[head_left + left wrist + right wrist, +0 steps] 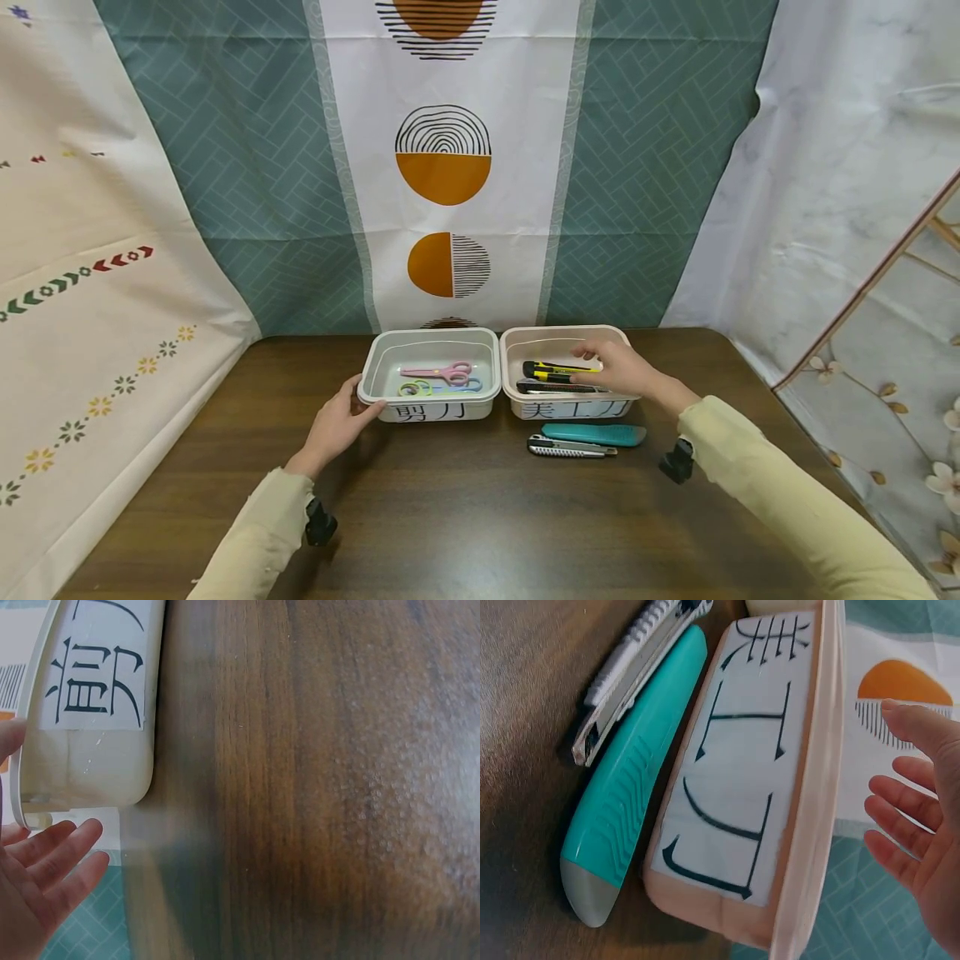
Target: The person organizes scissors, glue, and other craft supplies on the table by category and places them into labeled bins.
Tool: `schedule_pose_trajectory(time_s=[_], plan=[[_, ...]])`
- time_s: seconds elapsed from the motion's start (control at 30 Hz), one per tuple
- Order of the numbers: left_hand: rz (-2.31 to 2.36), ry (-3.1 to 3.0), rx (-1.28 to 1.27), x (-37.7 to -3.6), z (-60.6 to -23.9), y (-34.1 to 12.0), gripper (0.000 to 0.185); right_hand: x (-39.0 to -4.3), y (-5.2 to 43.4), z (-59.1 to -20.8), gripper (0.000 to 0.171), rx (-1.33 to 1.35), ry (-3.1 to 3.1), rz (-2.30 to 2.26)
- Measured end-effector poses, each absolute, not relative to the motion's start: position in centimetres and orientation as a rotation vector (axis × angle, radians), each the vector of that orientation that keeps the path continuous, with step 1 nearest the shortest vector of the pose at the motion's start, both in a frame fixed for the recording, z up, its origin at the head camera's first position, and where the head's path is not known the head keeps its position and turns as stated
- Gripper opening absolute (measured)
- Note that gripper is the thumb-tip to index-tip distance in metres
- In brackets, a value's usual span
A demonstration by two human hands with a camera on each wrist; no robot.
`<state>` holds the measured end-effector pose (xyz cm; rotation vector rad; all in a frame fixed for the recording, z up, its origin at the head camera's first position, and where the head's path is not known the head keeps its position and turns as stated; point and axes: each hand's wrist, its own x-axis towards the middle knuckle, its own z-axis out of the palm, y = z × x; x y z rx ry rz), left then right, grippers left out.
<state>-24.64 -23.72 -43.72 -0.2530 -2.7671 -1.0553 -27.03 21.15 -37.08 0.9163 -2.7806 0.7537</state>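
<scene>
My left hand (pixel 336 425) is at the near left corner of a white plastic bin (pixel 495 379). Its thumb touches the front rim, while the other fingers (pixel 64 859) extend loosely by the left side. Inside that bin lie pink scissors (pixel 450 372) and blue and green-handled scissors (pixel 472 385). My right hand (pixel 618 367) hovers over the second, pinkish-white bin (pixel 626 333), fingers spread and nothing held. A yellow-and-black utility knife (pixel 540 367) and a darker utility knife (pixel 540 387) lie below it in this bin.
Before the right bin, a teal utility knife (pixel 592 434) and a silver-and-black utility knife (pixel 570 448) lie on the brown wooden table (pixel 480 517). Both bins carry front labels in Chinese characters. Patterned cloth (pixel 442 283) hangs behind the table.
</scene>
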Motion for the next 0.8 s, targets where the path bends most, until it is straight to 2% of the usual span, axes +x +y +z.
schedule_pose_trajectory(time_s=[0.47, 0.8], plan=[[-1.051, -2.769, -0.262, -24.4, -43.6, -23.6, 0.071, -24.3, 20.5, -36.9, 0.041, 1.07, -2.73, 0.833], [-1.037, -2.749, -0.273, -24.7, -43.9, -23.8, 0.069, -21.7, 19.1, -37.8, 0.044, 1.186, -2.737, 0.711]])
